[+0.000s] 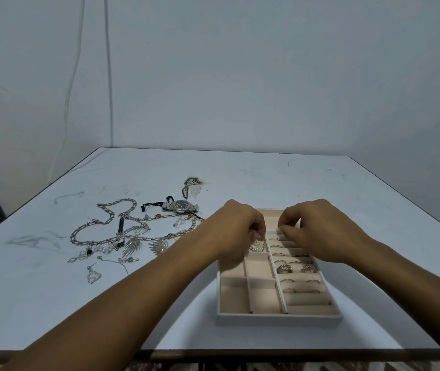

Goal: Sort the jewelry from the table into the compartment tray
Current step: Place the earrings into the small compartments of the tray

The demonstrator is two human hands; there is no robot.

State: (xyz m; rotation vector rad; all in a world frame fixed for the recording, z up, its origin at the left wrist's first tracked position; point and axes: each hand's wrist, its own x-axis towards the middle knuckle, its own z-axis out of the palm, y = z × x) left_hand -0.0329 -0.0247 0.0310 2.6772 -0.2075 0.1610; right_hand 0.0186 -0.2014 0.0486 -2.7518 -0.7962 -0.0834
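Hands both over the far end of the compartment tray [278,319], which sits on the table [267,178] right in front of the person.

The left hand [236,228] has its fingers curled tight. A small silver piece [257,246] hangs from the fingertips, low over a far square compartment left of the divider. Looks like it's being lowered in; contact with the floor unclear.

The right hand [318,231] has its fingertips bunched together above the top of the ring rolls [307,298]. Can't tell if anything is pinched there, too small. Probably seating or straightening a ring.

Right column holds the rings [284,269], wedged upright between the rolls so they stay put. Near square compartments [233,295] look bare.

Still unsorted, well left of the tray:
- tangle of chains [111,226]
- watch [180,206] behind it
- two fan pendants [132,247]
- heart earring [93,275] nearest the table edge

Judgement: early to midway. Rings mostly done, chains and watch not. The chains overlap, so lifting one will likely drag others.
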